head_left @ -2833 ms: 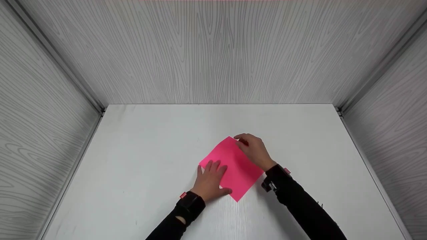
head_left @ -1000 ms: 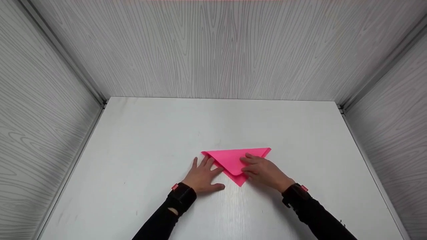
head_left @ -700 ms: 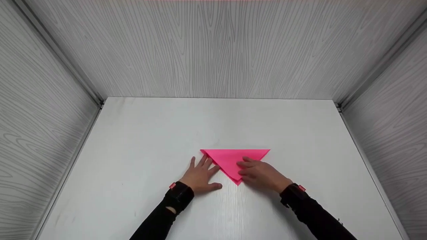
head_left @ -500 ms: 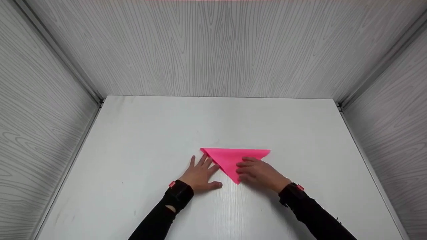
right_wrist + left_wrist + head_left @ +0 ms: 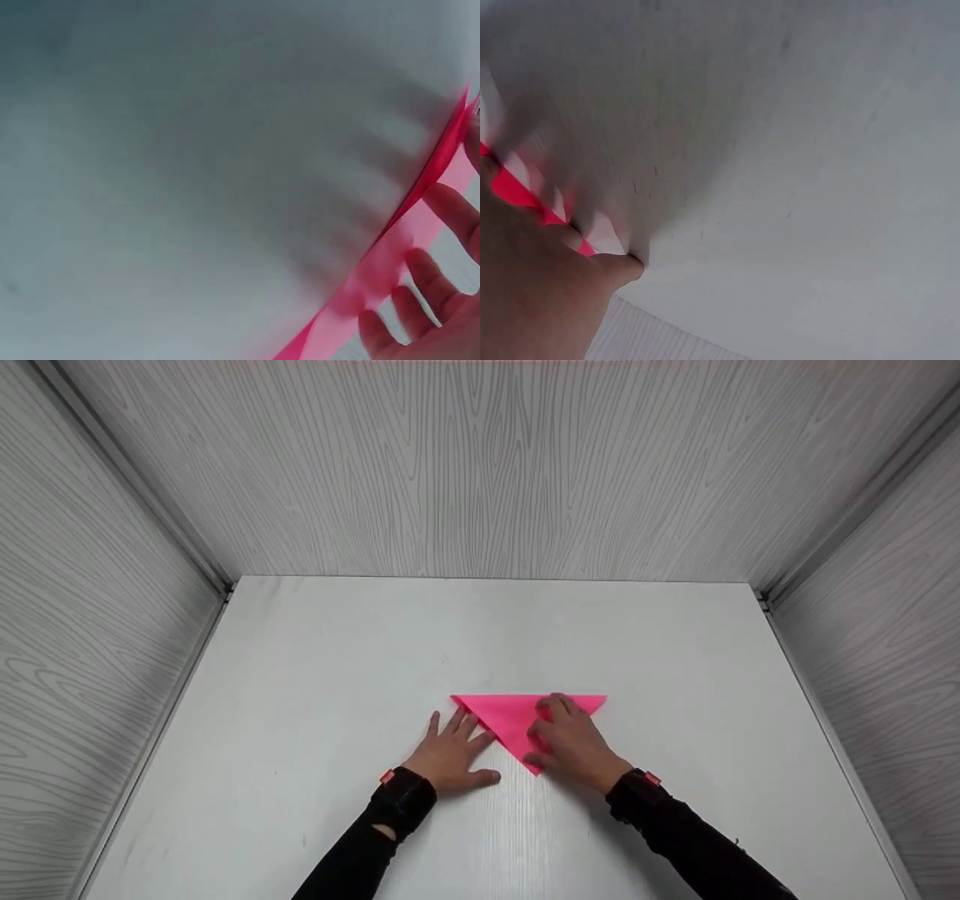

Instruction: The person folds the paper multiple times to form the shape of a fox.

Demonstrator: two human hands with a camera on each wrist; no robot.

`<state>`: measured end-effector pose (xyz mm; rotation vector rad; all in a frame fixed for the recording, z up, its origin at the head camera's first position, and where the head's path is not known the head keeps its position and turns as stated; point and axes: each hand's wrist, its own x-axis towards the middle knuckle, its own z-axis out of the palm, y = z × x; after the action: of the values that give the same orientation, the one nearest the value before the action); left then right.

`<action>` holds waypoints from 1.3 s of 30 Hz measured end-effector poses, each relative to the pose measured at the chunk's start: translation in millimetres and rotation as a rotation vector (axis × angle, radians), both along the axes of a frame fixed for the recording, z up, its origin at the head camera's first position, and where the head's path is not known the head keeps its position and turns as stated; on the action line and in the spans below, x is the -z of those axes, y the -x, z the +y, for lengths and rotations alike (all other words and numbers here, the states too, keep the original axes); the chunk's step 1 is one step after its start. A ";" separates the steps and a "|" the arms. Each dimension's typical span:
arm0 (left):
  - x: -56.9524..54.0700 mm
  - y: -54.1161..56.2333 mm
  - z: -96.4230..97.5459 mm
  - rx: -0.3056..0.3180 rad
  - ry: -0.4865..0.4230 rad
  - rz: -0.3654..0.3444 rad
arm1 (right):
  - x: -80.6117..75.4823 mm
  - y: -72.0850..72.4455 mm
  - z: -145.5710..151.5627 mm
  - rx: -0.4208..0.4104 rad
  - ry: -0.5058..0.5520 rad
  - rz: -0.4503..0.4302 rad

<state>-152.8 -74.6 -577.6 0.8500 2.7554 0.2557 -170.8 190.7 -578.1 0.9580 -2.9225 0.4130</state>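
A bright pink sheet of paper (image 5: 502, 716), folded into a triangle, lies on the white table with its long folded edge to the back and its point toward the person. My left hand (image 5: 454, 757) is spread flat, fingertips at the paper's left slanted edge, thumb out on the table. Over the right half of the triangle, my right hand (image 5: 576, 742) has its fingers slightly bent and fingertips on the paper, covering part of it. In the right wrist view, a gap shows between the layers of the pink paper (image 5: 412, 199) along one edge, beside the spread fingers (image 5: 431, 281).
The white table (image 5: 337, 660) is bounded by a grey wood-grain panel (image 5: 480, 472) at the back and similar panels at left (image 5: 90, 622) and right (image 5: 877, 622). Black wrist cameras are strapped over dark sleeves.
The paper has gone from a flat square to a triangle, its far corner brought toward the person. Lately the right hand has slid up toward the fold; the left hand stays still.
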 end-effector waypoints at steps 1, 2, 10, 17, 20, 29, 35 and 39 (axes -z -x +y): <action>0.0 -0.1 -0.1 0.002 -0.001 0.003 | -1.0 0.7 -0.6 0.015 -0.021 -0.020; 0.1 -0.2 -0.2 0.002 -0.005 0.007 | -1.9 1.5 -1.0 0.022 -0.037 -0.039; 5.9 -2.8 -3.0 0.010 -0.004 0.082 | -4.7 8.4 4.3 0.050 -0.071 -0.211; 11.5 -4.5 -6.0 -0.008 0.038 0.122 | -7.4 10.3 8.7 0.051 -0.101 -0.252; 9.2 -5.0 -7.5 -0.013 0.035 0.113 | -8.9 8.8 7.9 0.043 -0.106 -0.255; 9.3 -5.5 -10.9 -0.014 0.042 0.104 | -10.3 4.1 5.6 0.028 -0.104 -0.265; 8.0 -6.0 -10.7 -0.022 0.057 0.095 | -9.8 3.8 5.8 0.011 -0.095 -0.270; 6.0 -6.4 -9.8 -0.029 0.057 0.089 | -9.5 3.5 6.1 0.009 -0.093 -0.270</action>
<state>-146.4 -84.4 -583.5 0.8266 2.8446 0.1466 -174.3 196.8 -568.7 0.9697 -3.2126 0.4416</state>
